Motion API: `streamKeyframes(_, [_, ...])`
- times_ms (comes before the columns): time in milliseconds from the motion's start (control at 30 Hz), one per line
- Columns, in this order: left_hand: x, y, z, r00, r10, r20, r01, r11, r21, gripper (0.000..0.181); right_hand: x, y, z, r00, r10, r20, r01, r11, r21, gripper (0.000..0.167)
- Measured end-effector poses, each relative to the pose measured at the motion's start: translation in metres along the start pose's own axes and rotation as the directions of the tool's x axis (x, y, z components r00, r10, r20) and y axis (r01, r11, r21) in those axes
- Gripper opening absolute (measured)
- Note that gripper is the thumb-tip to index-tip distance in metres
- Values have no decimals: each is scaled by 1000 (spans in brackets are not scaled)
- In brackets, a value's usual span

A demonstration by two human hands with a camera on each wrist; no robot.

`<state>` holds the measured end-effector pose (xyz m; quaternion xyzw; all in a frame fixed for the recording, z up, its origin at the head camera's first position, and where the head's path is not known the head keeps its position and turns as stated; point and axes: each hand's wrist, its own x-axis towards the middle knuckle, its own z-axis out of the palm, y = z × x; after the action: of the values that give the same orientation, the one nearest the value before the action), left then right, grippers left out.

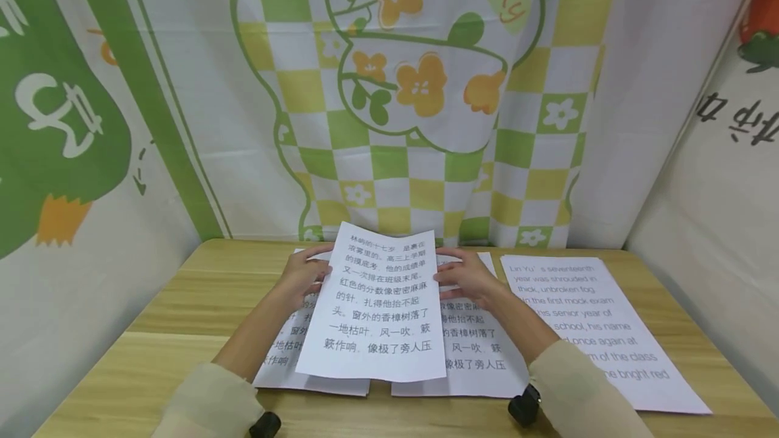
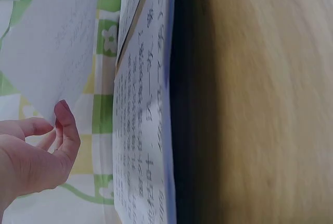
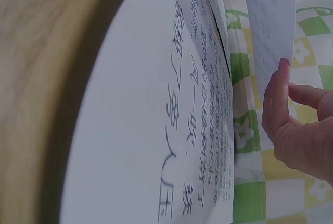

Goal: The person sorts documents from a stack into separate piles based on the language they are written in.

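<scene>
A printed sheet of paper with Chinese text is held up over the table between both hands. My left hand pinches its left edge between thumb and fingers; the left wrist view shows this hand at a corner of the sheet. On the opposite edge my right hand pinches the paper, and in the right wrist view the hand's thumb and fingers meet at the sheet's edge. Beneath lie two paper stacks with the same kind of text, a left stack and a middle stack, both partly covered.
At the right lies another stack of paper printed in English, partly behind the right forearm. All of it rests on a wooden table. A green-and-yellow checked curtain hangs at the table's far edge, with white printed walls on both sides.
</scene>
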<state>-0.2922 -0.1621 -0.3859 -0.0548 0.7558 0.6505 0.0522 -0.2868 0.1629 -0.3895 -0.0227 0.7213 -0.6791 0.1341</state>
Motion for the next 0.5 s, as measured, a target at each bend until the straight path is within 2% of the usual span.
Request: streamKeyframes(500, [-5, -11, -44, 999, -35, 6, 35, 997, 67, 57, 12, 8, 42, 1000, 27, 1, -27, 999, 46, 70])
